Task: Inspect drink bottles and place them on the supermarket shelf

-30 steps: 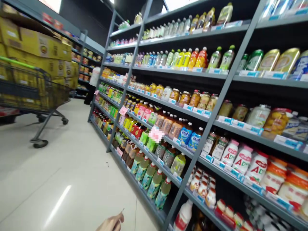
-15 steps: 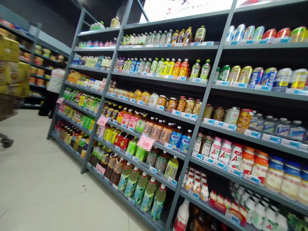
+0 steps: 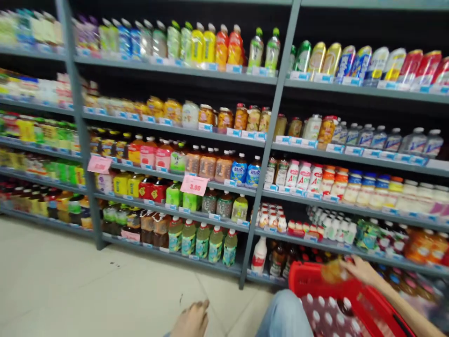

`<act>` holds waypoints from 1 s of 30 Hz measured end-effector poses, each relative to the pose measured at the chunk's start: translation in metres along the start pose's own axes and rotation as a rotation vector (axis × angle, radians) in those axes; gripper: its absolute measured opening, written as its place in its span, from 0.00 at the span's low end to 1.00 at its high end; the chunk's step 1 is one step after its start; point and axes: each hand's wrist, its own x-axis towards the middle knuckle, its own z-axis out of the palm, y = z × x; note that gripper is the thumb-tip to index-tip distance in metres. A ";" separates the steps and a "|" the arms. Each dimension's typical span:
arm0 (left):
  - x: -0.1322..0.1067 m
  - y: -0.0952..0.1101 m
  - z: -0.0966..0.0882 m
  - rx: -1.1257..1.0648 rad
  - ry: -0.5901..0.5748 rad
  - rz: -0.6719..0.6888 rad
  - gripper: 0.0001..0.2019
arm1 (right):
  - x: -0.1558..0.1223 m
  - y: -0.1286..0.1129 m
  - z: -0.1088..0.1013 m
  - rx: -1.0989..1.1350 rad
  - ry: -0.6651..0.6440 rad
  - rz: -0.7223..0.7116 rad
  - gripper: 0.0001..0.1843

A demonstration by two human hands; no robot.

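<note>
Right hand (image 3: 361,270) is seen over the red basket's (image 3: 368,302) far rim, pinching a blurred yellowish bottle (image 3: 333,271); left hand (image 3: 192,320) hangs loose, empty, well left.

Red plastic basket (image 3: 354,299), low at right, tilted, packed with white-capped bottles (image 3: 328,313). Held at the far rim beside something brownish and blurred (image 3: 331,271), perhaps a bottle.
</note>
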 end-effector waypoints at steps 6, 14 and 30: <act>0.073 0.064 0.002 -0.697 0.145 0.298 0.18 | 0.041 -0.061 -0.033 0.162 -0.153 0.007 0.15; 0.115 0.136 0.007 -1.736 -0.006 0.264 0.42 | 0.033 -0.177 -0.034 0.437 -0.536 -0.224 0.17; 0.088 0.119 -0.012 -2.210 0.070 0.063 0.32 | 0.021 -0.291 0.136 1.020 -0.709 -0.393 0.29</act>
